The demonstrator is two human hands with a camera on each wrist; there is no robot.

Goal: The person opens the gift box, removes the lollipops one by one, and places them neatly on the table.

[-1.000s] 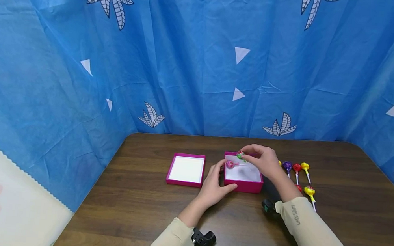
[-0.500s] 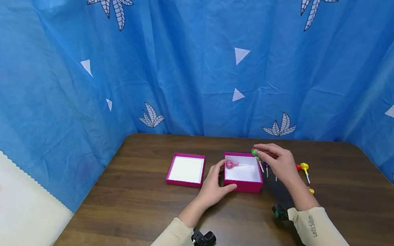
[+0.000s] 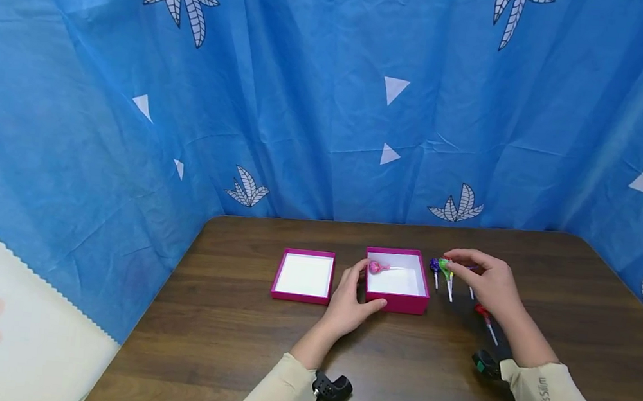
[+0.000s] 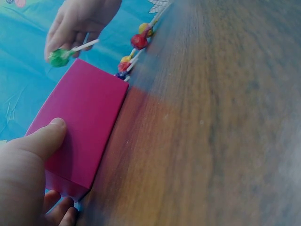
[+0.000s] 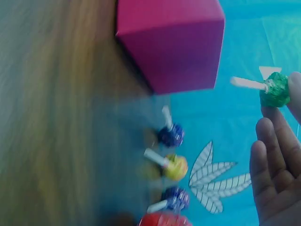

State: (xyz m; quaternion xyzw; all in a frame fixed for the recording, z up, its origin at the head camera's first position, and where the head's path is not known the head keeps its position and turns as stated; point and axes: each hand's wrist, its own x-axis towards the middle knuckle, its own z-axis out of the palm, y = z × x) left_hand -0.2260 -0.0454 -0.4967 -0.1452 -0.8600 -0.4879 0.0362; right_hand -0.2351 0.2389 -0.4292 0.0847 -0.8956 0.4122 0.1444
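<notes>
My left hand holds the pink box at its left side, the thumb on the front face and the other fingers round the corner. Inside the box, which has a white bottom, lies a pink lollipop. To the right of the box, my right hand pinches a green lollipop by its head, with the white stick sticking out. It is above the table, near a purple lollipop. In the right wrist view a yellow lollipop appears beside the purple one.
A shallow pink lid with a white inside lies left of the box. A red lollipop rests on the wooden table below the right hand, which hides other lollipops. A blue curtain hangs behind the table.
My right hand has moved right with the green lollipop, from over the box to beside the purple lollipop. The left hand and the box have stayed in place.
</notes>
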